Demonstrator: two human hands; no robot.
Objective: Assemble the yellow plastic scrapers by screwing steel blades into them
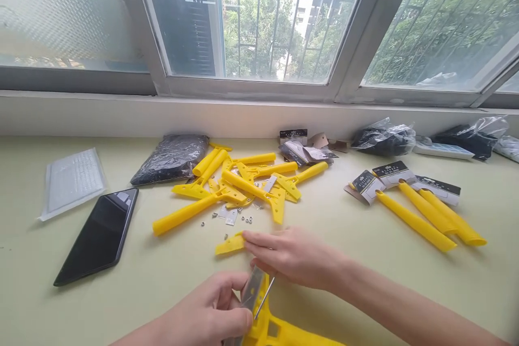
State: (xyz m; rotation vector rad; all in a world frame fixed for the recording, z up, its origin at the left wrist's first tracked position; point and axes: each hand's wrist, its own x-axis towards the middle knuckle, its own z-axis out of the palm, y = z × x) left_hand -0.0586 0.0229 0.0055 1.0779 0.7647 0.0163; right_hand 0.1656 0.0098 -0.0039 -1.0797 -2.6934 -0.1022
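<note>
My left hand [214,305] is closed around the head of a yellow scraper [279,330], which has a wide grey metal blade [253,286] along its edge. A thin metal rod [264,298] slants from the scraper head up toward my right palm; its upper end is hidden. My right hand [290,254] reaches forward, fingers together, fingertips on the right end of a small yellow plate [229,245] lying on the table. Its thumb is mostly hidden. Just beyond lie small nuts [247,219] and metal blades [231,217].
Yellow scrapers [249,184] lie heaped in the middle. On the right are several yellow handles [417,221] with black cards. A phone [99,238] and a white packet [73,181] lie left. Along the window wall are a black bag [172,157], loose cards [300,148] and plastic-wrapped bundles [383,138].
</note>
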